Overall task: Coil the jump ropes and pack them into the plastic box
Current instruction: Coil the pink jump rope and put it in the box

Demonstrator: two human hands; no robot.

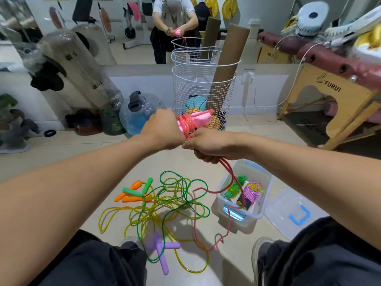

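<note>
My left hand [162, 130] grips the pink handles [201, 118] of a jump rope, with several turns of red cord [186, 125] wound round them. My right hand [208, 146] pinches the same red cord just below the coil. The loose red cord [194, 213] hangs down to the floor, passing in front of the plastic box [253, 216]. That clear box holds a coiled green rope [234, 189] and a coiled purple rope [252, 191]. On the floor lie tangled green and yellow cords [165, 205] with orange and green handles [135, 191] and purple handles [161, 249].
The box lid [296, 213] with a blue latch lies right of the box. A white wire basket [203, 96] with balls and cardboard tubes stands ahead. A wooden massage table [334, 93] is at the right. Bottles and a mirror are at the left and back.
</note>
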